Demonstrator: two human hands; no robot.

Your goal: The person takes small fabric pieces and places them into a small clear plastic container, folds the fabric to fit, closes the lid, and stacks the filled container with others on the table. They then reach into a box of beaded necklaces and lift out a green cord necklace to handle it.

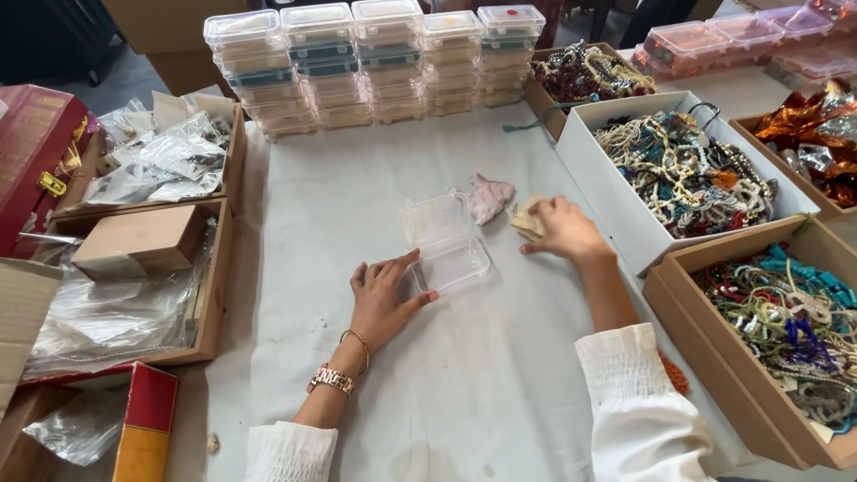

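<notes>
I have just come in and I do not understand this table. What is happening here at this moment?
A person sits at a table covered with a white cloth. The left hand touches the edge of a small clear plastic box that lies open and empty. The right hand rests on a small stack of beige pads, next to a pink crumpled piece. Cardboard boxes of beaded jewellery stand on the right, and stacks of closed clear boxes stand at the back.
</notes>
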